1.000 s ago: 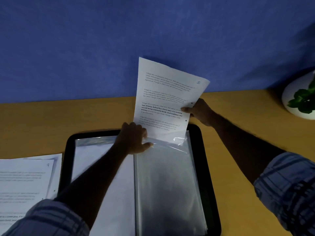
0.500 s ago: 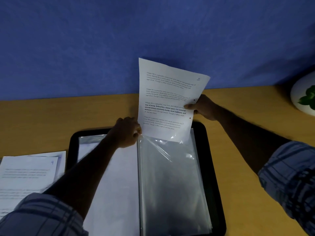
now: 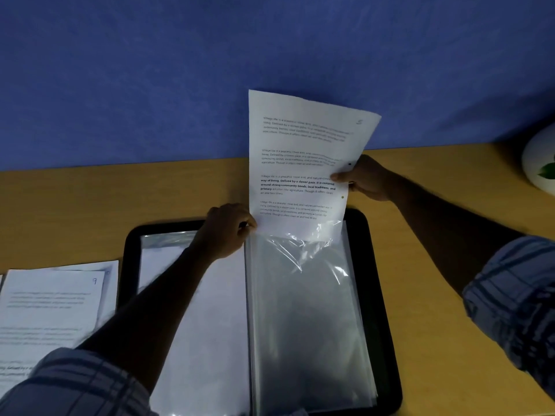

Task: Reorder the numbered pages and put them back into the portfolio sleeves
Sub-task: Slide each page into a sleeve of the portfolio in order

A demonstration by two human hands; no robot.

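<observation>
A black portfolio [image 3: 381, 295] lies open on the wooden desk. Its right side shows a clear plastic sleeve [image 3: 306, 319], and a white page fills the sleeve on its left side [image 3: 210, 325]. A printed page marked 5 [image 3: 303, 163] stands upright above the right sleeve, its bottom edge just inside the sleeve's crumpled mouth. My right hand [image 3: 366, 178] pinches the page's right edge. At the sleeve's top left corner, my left hand [image 3: 228, 232] pinches the plastic by the spine.
A stack of loose printed pages [image 3: 51, 307], the top one marked 9, lies on the desk left of the portfolio. A white pot with a green plant [image 3: 540, 163] stands at the far right. A blue wall [image 3: 180, 70] rises behind the desk.
The page's bottom edge has gone slightly further into the sleeve mouth, which is now more crumpled. My left hand has shifted its hold at the sleeve's top corner.
</observation>
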